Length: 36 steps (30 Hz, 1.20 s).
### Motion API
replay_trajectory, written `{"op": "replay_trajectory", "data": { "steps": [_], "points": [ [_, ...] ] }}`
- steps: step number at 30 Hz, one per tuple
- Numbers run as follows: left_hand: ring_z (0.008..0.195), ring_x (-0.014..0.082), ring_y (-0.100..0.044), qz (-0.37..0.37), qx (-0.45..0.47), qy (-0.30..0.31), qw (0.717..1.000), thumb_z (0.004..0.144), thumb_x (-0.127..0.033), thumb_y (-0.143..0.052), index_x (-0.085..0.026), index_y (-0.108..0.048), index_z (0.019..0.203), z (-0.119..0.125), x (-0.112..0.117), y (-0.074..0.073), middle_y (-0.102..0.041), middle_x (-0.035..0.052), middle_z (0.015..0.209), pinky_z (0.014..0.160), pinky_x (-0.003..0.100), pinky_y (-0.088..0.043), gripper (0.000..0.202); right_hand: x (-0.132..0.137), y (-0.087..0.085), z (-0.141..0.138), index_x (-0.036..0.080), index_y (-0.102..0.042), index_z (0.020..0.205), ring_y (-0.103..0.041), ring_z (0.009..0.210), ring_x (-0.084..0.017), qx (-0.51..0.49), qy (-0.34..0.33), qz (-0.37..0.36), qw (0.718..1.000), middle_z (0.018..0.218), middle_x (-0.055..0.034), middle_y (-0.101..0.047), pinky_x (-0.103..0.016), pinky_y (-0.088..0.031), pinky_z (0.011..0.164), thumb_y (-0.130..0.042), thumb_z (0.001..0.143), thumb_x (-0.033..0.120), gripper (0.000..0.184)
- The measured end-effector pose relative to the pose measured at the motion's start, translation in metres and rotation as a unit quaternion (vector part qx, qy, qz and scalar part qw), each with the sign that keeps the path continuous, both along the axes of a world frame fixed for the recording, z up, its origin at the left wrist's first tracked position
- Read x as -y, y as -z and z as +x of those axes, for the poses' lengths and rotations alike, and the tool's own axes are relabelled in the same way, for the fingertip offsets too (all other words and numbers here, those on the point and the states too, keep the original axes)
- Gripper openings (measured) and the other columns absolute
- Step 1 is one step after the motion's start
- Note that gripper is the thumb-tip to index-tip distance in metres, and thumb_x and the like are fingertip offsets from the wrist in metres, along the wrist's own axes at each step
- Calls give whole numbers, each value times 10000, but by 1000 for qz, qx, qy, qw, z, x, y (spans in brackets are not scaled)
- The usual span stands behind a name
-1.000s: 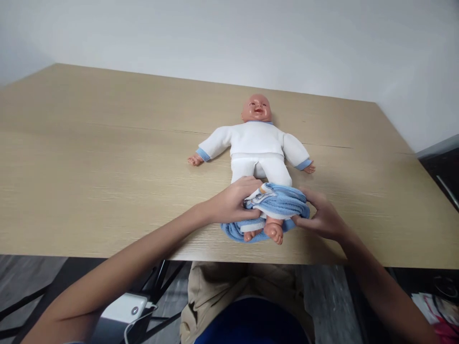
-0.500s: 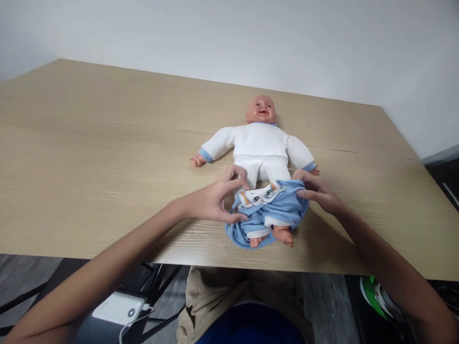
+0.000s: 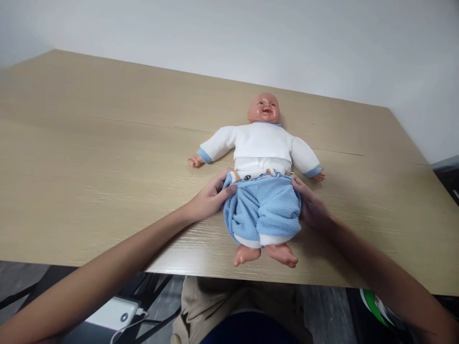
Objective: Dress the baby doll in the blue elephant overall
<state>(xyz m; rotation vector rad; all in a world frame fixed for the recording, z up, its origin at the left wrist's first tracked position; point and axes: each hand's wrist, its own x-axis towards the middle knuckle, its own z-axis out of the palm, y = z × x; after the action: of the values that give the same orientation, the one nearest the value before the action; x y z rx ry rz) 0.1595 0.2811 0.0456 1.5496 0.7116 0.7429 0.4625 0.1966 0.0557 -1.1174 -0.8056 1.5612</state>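
A baby doll (image 3: pixel 263 141) in a white top with blue cuffs lies on its back, head away from me and arms spread. Light blue terry pants (image 3: pixel 263 205) with white leg hems cover its legs up to the hips, and both bare feet stick out below. At the waistband's left side, my left hand (image 3: pixel 213 193) pinches the cloth between thumb and fingers. My right hand (image 3: pixel 310 200) grips the opposite side of the waistband, its fingertips partly hidden by the cloth. A printed white strip with eyes shows folded at the waist.
The doll rests on a wooden table (image 3: pixel 107 157) near its front edge, with a white wall (image 3: pixel 229 38) behind. Below the edge at left sits a white power bank (image 3: pixel 113 313) with a cable. A green and white round object (image 3: pixel 376 306) is low at right.
The blue pants have been drawn up the doll's legs to its hips, and the feet now show fully. My left hand has closed on the waistband.
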Motion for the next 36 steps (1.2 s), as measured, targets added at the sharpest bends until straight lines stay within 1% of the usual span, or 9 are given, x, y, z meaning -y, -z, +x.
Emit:
{"op": "replay_trajectory", "data": {
  "steps": [3, 11, 18, 24, 28, 30, 33, 34, 36],
  "points": [
    [1153, 268, -734, -66, 31, -4, 997, 1071, -690, -778, -199, -732, 1281, 3, 2, 0, -806, 79, 1222, 1016, 360, -588, 535, 1, 1, 1, 306, -649, 978, -512, 765, -229, 6, -12, 1, 1000, 823, 23, -563, -371, -474, 783, -883, 925, 617, 393],
    [1314, 294, -757, -127, 117, 6, 985, 1080, -570, -831, -222, -742, 1383, 12, 2, 3, -843, 87, 1278, 1131, 378, -596, 471, 2, -5, 1, 293, -696, 1011, -567, 835, -224, -9, -26, -16, 999, 898, 9, -633, -345, -474, 784, -927, 873, 613, 418],
    [1191, 263, -792, -152, 144, -5, 978, 1059, -586, -850, -236, -706, 1387, 15, 1, 6, -833, 73, 1259, 1017, 359, -642, 501, -1, -5, 2, 268, -660, 931, -433, 725, -178, 6, -15, 7, 1000, 820, 28, -527, -315, -368, 671, -964, 835, 593, 455],
    [954, 200, -714, -108, 110, -26, 988, 1014, -686, -858, -217, -712, 1282, 16, -4, 1, -796, 44, 1107, 889, 308, -597, 560, -3, -4, 5, 258, -648, 880, -410, 699, -166, 35, -8, 39, 999, 785, 33, -497, -305, -336, 646, -978, 817, 625, 498],
    [864, 183, -605, -40, 28, -34, 998, 1016, -748, -809, -201, -698, 1150, 13, -8, -5, -675, 9, 959, 802, 298, -522, 573, -4, -1, 7, 260, -634, 882, -406, 711, -172, 49, 7, 55, 997, 791, 31, -490, -311, -347, 662, -941, 844, 628, 481],
    [914, 205, -587, 55, -7, -65, 996, 1056, -722, -758, -209, -678, 1067, 10, -11, -6, -638, 20, 971, 866, 336, -523, 520, -4, -2, 8, 262, -631, 884, -400, 723, -179, 78, 9, 73, 994, 791, 31, -484, -322, -345, 673, -902, 878, 620, 449],
    [1167, 275, -606, 199, -44, -113, 972, 1094, -673, -705, -225, -661, 1051, 9, -18, -6, -680, 81, 1164, 1135, 433, -487, 453, -6, -8, 8, 265, -637, 899, -411, 758, -193, 167, 17, 126, 978, 810, 28, -477, -343, -355, 711, -810, 966, 540, 332],
    [1215, 288, -599, 215, -51, -115, 968, 1099, -676, -691, -228, -657, 1067, 10, -21, -6, -686, 93, 1209, 1187, 455, -463, 450, -7, -11, 7, 267, -638, 907, -415, 766, -197, 200, 23, 148, 968, 814, 28, -473, -349, -357, 721, -781, 984, 503, 287],
    [1140, 282, -605, 189, -50, -106, 975, 1103, -712, -659, -233, -632, 1071, 15, -28, -6, -678, 84, 1151, 1141, 467, -495, 480, -13, -16, 4, 268, -639, 920, -420, 768, -201, 258, 38, 188, 947, 814, 29, -476, -360, -354, 726, -737, 989, 440, 210]
  ]
}}
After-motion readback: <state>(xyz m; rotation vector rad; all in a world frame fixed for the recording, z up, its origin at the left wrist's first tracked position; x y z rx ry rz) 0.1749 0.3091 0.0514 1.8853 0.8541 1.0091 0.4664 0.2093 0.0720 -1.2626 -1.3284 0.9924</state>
